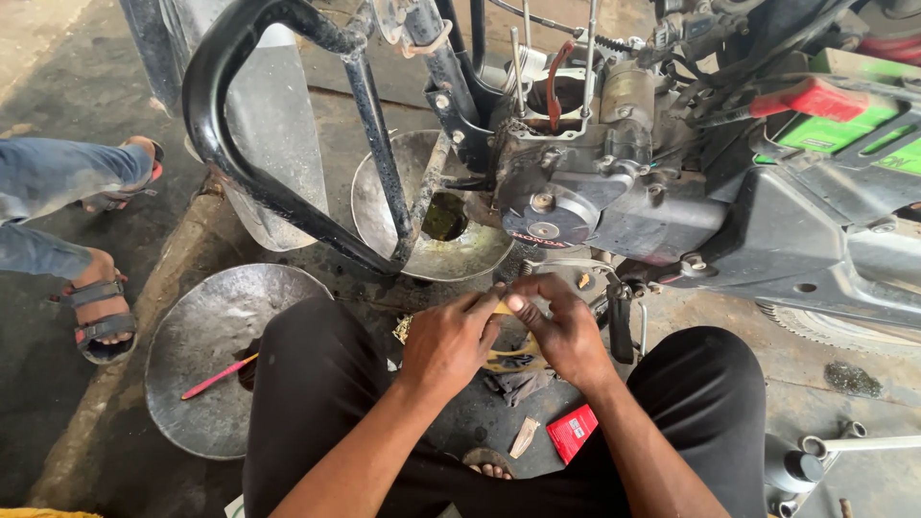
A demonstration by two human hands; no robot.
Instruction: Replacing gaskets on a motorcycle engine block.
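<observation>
I squat in front of a motorcycle engine (585,182) with its top taken off. My left hand (449,341) and my right hand (559,324) meet between my knees, fingertips pinched together on a small yellowish flat piece (502,307). More of the same yellowish material (508,361) hangs below the hands. What exactly the piece is cannot be told.
Two round metal pans lie on the dirty floor: one (206,355) holding a pink stick (219,376), another (432,206) under the black crash guard (278,182). A red packet (573,432) lies by my foot. Another person's sandalled feet (101,312) stand left. A metal pipe (863,443) lies right.
</observation>
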